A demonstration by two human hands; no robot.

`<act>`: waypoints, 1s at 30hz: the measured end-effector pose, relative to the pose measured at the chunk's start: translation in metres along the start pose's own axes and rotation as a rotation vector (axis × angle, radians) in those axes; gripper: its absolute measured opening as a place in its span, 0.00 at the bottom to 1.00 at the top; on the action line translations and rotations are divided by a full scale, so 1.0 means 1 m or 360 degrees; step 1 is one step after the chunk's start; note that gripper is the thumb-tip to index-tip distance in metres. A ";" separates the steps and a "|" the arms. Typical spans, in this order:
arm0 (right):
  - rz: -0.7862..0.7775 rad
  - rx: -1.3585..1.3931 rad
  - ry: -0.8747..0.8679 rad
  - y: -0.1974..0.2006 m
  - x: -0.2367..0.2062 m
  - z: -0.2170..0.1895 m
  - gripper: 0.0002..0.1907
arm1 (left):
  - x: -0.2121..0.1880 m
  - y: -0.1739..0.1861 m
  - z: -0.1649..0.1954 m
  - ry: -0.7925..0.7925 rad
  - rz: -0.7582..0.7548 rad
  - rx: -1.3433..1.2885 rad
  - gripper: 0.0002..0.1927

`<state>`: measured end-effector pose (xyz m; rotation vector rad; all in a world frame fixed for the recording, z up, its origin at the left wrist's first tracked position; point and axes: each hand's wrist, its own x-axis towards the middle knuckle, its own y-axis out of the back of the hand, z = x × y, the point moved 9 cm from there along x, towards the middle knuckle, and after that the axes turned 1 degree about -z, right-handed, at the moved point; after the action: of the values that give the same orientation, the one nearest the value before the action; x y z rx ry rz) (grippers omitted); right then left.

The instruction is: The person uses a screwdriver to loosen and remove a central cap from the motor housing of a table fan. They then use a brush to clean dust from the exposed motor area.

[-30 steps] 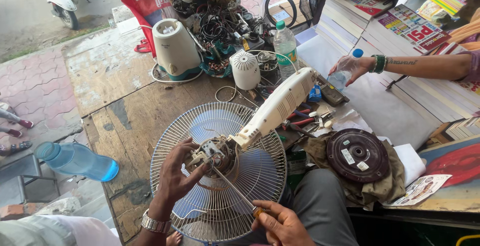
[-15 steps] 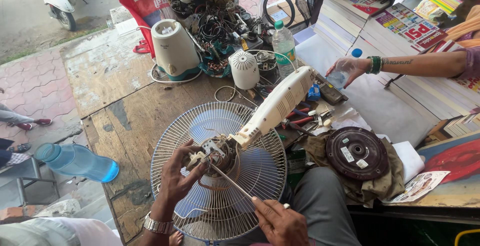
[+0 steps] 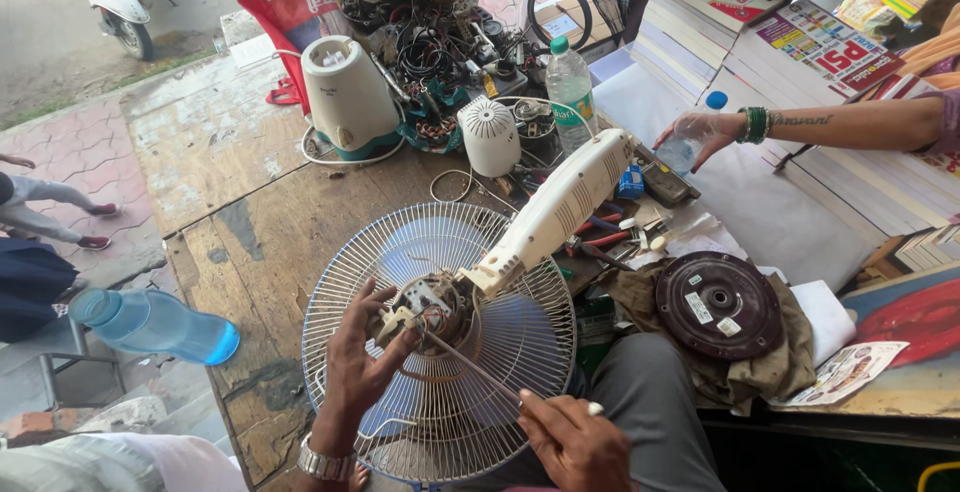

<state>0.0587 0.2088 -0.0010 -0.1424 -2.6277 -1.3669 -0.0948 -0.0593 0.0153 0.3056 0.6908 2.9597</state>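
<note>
Right, status from the head cam, lower centre of frame.

Left hand (image 3: 362, 367): I've got it spread over the wire guard, fingers narrowed around the exposed motor hub (image 3: 432, 310), pinning it so it can't turn.

Right hand (image 3: 575, 444): closed on the handle of a long screwdriver (image 3: 470, 364); the shaft runs up-left to the hub and the tip sits at the motor, though I can't tell which screw it's on.

Step, my read: working a fastener on the motor body. To do it well I'd keep the shaft in line with the screw, press down before turning, and keep the left hand bracing, since the round guard will rock on the wood.

Risk: the tip slipping into the loose wires at the hub, or onto my left fingertips just beside it.

Fan (image 3: 440, 342): table fan lying face-down, centre-bottom of frame, on the wooden bench (image 3: 260, 242) and partly over my lap. White wire guard, pale blue blades showing through, rear cover off, motor bare.

Fan neck (image 3: 560, 207): white ribbed stand, angled toward upper right.

Nearby: dark round plate (image 3: 718, 304) on a cloth at right; blue water bottle (image 3: 150, 324) at left.

Other person: hand (image 3: 690, 137) on a small bottle, upper right, well apart.
</note>
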 end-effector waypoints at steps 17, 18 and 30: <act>0.0328 0.1762 -0.0489 0.012 0.005 0.089 0.28 | -0.022 0.011 0.013 0.0223 0.0252 0.0101 0.38; 0.0189 0.1812 -0.0588 0.008 0.004 0.093 0.27 | -0.021 0.011 0.014 0.0195 0.0248 0.0092 0.38; 0.0045 0.1223 -0.0819 0.012 -0.004 0.097 0.22 | -0.024 0.009 0.004 0.0215 0.0243 0.0068 0.42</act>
<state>0.0536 0.2954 -0.0466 -0.4630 -3.3342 -0.2397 -0.0712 -0.0683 0.0188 0.1697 0.7800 3.1372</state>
